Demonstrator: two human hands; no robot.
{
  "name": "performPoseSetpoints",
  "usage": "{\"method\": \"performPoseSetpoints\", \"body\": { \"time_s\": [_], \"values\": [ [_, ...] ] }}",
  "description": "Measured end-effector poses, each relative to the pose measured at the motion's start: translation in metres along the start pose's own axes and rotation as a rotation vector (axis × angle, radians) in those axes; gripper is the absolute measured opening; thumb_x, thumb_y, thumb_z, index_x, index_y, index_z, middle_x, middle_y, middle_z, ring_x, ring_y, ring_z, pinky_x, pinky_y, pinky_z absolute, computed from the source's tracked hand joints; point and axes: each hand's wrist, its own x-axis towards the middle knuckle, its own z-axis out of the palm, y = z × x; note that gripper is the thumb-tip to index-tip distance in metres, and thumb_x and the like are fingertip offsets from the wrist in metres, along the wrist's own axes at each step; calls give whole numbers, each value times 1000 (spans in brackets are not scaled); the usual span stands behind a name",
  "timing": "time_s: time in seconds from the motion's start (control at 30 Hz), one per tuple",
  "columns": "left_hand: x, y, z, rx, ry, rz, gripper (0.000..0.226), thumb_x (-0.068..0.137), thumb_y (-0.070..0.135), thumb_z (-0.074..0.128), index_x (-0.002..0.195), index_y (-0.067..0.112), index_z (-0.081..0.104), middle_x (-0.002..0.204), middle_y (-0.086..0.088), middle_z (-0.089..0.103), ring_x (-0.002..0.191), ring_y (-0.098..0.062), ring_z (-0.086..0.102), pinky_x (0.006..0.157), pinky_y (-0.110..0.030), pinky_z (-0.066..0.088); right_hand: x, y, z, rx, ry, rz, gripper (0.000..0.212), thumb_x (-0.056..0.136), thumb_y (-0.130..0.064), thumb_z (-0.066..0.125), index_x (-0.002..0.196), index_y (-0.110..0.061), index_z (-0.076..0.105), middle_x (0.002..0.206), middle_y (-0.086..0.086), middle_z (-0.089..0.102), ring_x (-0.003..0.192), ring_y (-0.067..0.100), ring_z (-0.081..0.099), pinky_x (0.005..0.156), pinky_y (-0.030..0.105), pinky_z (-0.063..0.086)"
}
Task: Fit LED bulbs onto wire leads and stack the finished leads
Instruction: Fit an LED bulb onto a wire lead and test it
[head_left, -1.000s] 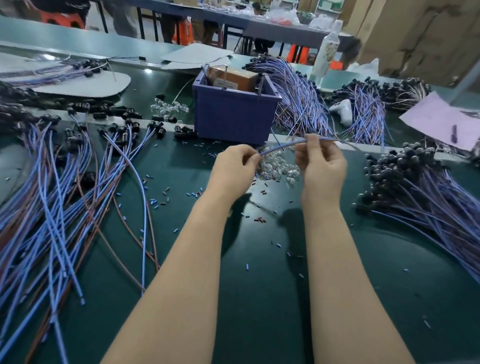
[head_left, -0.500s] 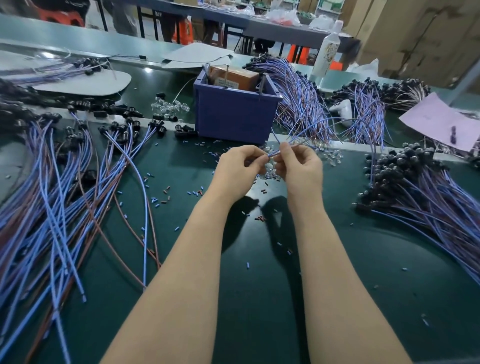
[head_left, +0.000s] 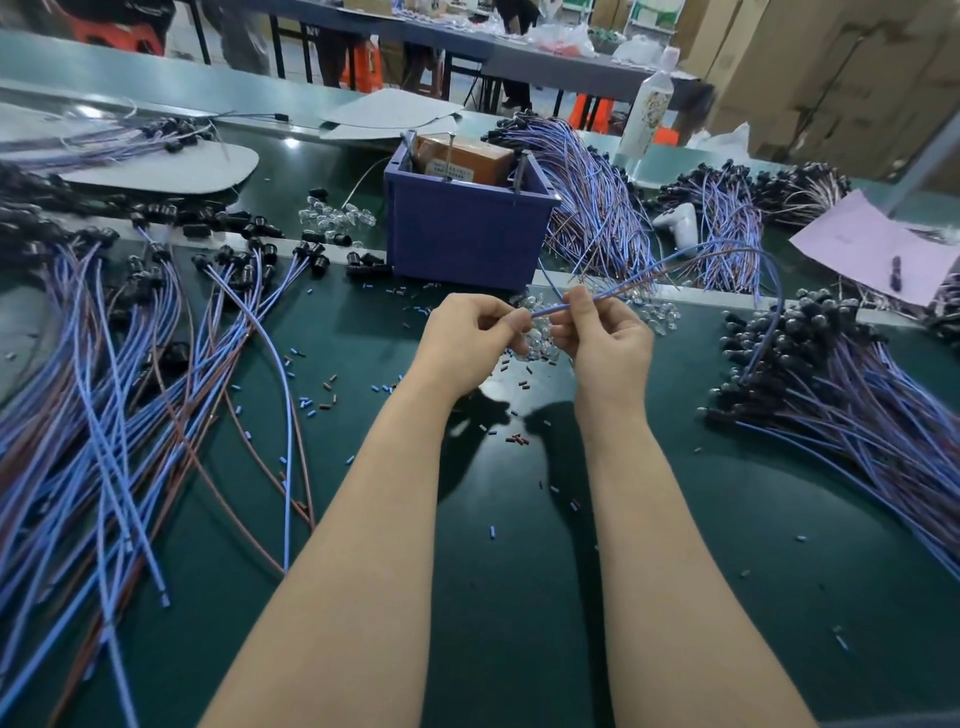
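My right hand (head_left: 602, 340) pinches a blue and brown wire lead (head_left: 675, 267) near its end; the lead arcs up to the right and droops over the pile of leads with black holders (head_left: 831, 379). My left hand (head_left: 470, 338) pinches something small at the lead's tip; I cannot tell what it is. Both hands hover over a small heap of clear LED bulbs (head_left: 540, 338) on the green table (head_left: 519, 597). Loose leads with black holders (head_left: 130, 374) spread across the left side.
A purple bin (head_left: 467, 234) holding a brown box stands just behind the hands. More lead bundles (head_left: 597, 208) lie behind it, with a white bottle (head_left: 647, 111) and a pink paper (head_left: 878, 254) to the right. Clear bulbs (head_left: 337, 215) sit left of the bin. Small insulation offcuts litter the table.
My right hand has come back from the right toward my left hand, drawing the wire lead with it. Both hands now meet at the lead's end.
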Motion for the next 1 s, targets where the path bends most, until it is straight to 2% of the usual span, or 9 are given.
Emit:
{"method": "performPoseSetpoints", "body": {
  "time_s": [0.17, 0.37, 0.5, 0.6, 0.67, 0.73, 0.8, 0.9, 1.0],
  "values": [
    [0, 2, 2, 13, 8, -3, 22, 93, 23, 57, 74, 20, 67, 60, 8, 66, 45, 5, 46, 52, -11, 35, 1, 1, 1, 26, 49, -20, 25, 94, -13, 57, 70, -9, 58, 58, 2, 57, 45, 3, 51, 51, 15, 46],
    [0, 0, -2, -13, 5, -54, 23, 93, 23, 57, 73, 21, 67, 67, 4, 70, 66, -10, 54, 73, -28, 46, 2, 3, -1, 47, 73, 1, 24, 94, -12, 56, 70, -10, 57, 57, 0, 58, 45, 3, 52, 51, 15, 46],
    [2, -8, -13, 43, 164, -121, 23, 95, 22, 54, 77, 15, 68, 65, 6, 68, 58, 0, 53, 61, -12, 42, 11, -6, -18, 217, 202, 29, 24, 94, -10, 55, 71, -10, 54, 47, -8, 60, 43, 0, 54, 50, 13, 48],
    [1, -3, -5, 123, 180, -89, 17, 94, 15, 52, 96, 15, 69, 95, 0, 72, 84, -6, 60, 76, -13, 42, 6, -5, -11, 247, 152, 77, 21, 94, -9, 56, 73, -9, 55, 50, -6, 63, 46, 2, 56, 52, 14, 50],
    [-1, 1, 2, 250, 76, -32, 25, 92, 17, 54, 114, 20, 67, 125, -2, 60, 114, -14, 53, 98, -20, 37, 3, -6, -4, 284, 101, 124, 19, 94, -8, 56, 75, -7, 57, 54, -3, 65, 49, 4, 59, 55, 15, 52],
    [-1, 3, 5, 272, -24, 14, 29, 94, 25, 54, 121, 20, 63, 133, -5, 53, 127, -19, 45, 109, -31, 33, 1, -8, 0, 335, 35, 186, 16, 94, -7, 55, 79, -5, 59, 58, -2, 67, 52, 6, 61, 59, 16, 54],
    [-4, 7, 8, 102, -82, 44, 29, 98, 24, 48, 120, 14, 63, 123, -6, 61, 117, -18, 54, 104, -31, 39, -1, -8, 3, 402, -40, 246, 15, 95, -5, 53, 82, -4, 59, 59, -1, 68, 54, 7, 63, 61, 15, 55],
    [-7, 15, 12, -177, -78, -8, 28, 101, 20, 41, 111, 8, 64, 107, -5, 68, 94, -8, 58, 87, -19, 45, -6, -9, 10, 404, -101, 310, 17, 94, -3, 52, 80, -7, 60, 58, -1, 68, 52, 6, 63, 59, 15, 54],
    [-4, 14, 12, -384, -8, -97, 21, 100, 19, 44, 99, 11, 63, 93, -4, 66, 86, -13, 58, 86, -28, 49, -12, -8, 15, 327, -151, 312, 21, 94, -3, 52, 77, -9, 63, 58, -2, 67, 49, 5, 59, 52, 14, 50]
  ]
}}
